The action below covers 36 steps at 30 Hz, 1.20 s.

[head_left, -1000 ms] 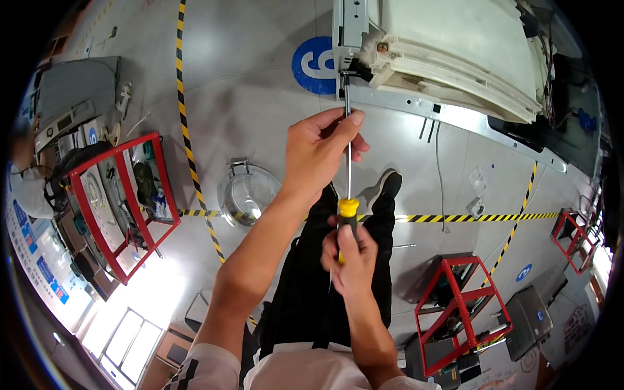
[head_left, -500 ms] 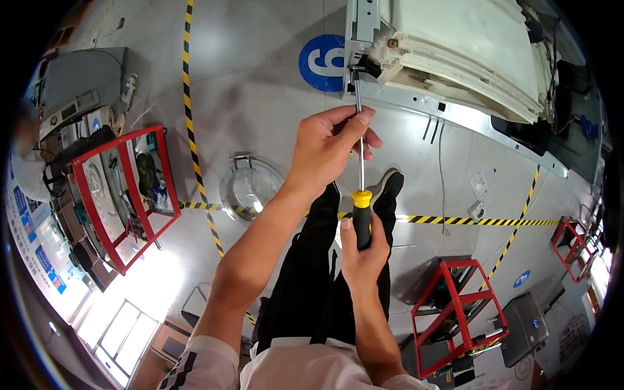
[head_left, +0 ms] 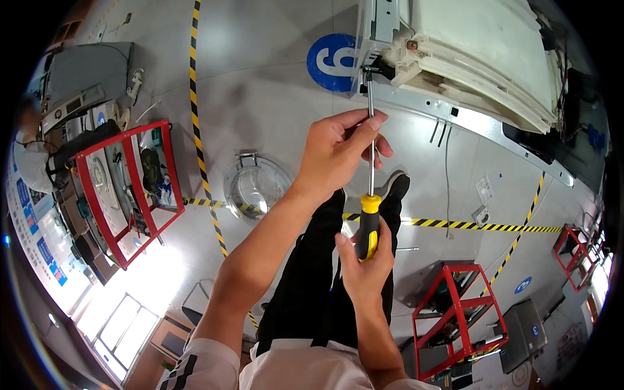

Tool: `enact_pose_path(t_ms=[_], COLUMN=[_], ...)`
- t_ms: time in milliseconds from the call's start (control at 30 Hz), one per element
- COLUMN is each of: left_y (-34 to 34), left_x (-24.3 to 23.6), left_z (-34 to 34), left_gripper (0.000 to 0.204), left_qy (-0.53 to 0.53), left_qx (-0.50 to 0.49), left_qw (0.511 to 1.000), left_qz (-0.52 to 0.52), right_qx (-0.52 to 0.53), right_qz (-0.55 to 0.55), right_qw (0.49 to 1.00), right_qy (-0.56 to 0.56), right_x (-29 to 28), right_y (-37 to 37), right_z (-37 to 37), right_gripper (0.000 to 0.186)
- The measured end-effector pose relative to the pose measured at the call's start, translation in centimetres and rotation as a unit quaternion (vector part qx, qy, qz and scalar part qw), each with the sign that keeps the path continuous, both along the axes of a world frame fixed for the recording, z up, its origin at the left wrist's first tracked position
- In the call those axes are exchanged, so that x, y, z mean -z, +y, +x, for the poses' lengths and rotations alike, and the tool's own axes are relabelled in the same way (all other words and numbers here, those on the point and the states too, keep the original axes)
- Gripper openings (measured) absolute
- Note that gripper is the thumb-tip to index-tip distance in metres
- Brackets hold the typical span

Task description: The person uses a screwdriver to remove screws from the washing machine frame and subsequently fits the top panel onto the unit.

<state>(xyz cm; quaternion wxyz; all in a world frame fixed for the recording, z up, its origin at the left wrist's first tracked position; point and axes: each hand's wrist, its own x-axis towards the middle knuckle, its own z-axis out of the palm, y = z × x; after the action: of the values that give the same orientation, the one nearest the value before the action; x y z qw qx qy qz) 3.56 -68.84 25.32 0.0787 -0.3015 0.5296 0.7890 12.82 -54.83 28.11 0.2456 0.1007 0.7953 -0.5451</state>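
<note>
A long screwdriver (head_left: 369, 221) with a black and yellow handle points up and away from me. My right hand (head_left: 367, 270) is round the lower part of its handle, the thumb lying off to the left side. Farther up, my left hand (head_left: 341, 149) pinches the steel shaft between thumb and fingers. The shaft's tip reaches a dark fitting (head_left: 370, 69) at the corner of a metal frame (head_left: 416, 102). That frame belongs to an opened appliance with a large off-white plastic housing (head_left: 474, 49). The exact contact at the tip is too small to make out.
A round glass door (head_left: 257, 185) lies on the floor left of my legs. Red-framed carts (head_left: 123, 195) stand at the left, with another red cart (head_left: 458, 318) at the lower right. Someone in a light top (head_left: 32, 159) is at the far left. Striped tape (head_left: 455, 223) crosses the floor.
The screwdriver's handle has turned, showing a yellow inset on its side. My right thumb has shifted down and left along the handle. The whole view has slid slightly.
</note>
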Motion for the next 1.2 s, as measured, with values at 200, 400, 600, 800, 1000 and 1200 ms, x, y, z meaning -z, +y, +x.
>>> enact_pose_path(t_ms=[200, 400, 600, 800, 1000, 1200], left_y=[-0.7, -0.8, 0.3, 0.1, -0.2, 0.0], left_x=[-0.2, -0.1, -0.3, -0.4, 0.1, -0.2], left_z=[-0.1, 0.4, 0.6, 0.3, 0.3, -0.1], left_gripper=[0.034, 0.034, 0.034, 0.032, 0.032, 0.031], left_qy=[-0.014, 0.002, -0.014, -0.006, -0.036, -0.036], left_qx=[0.063, 0.096, 0.056, 0.064, 0.053, 0.046], left_qw=[0.998, 0.995, 0.998, 0.995, 0.993, 0.995], left_qz=[0.006, -0.02, -0.013, -0.08, -0.094, -0.076], right_qx=[0.177, 0.157, 0.074, 0.149, 0.173, 0.133], right_qz=[-0.735, -0.601, -0.244, -0.781, -0.36, -0.187], right_qw=[0.471, 0.675, 0.947, 0.409, 0.866, 0.95], right_qy=[-0.454, -0.399, -0.196, -0.448, -0.3, -0.212], right_x=[1.9, 2.7, 0.2, 4.5, 1.5, 2.2], right_y=[0.6, 0.6, 0.5, 0.6, -0.5, -0.7], right_z=[0.5, 0.3, 0.7, 0.6, -0.1, 0.0], right_gripper=[0.045, 0.054, 0.049, 0.05, 0.043, 0.034])
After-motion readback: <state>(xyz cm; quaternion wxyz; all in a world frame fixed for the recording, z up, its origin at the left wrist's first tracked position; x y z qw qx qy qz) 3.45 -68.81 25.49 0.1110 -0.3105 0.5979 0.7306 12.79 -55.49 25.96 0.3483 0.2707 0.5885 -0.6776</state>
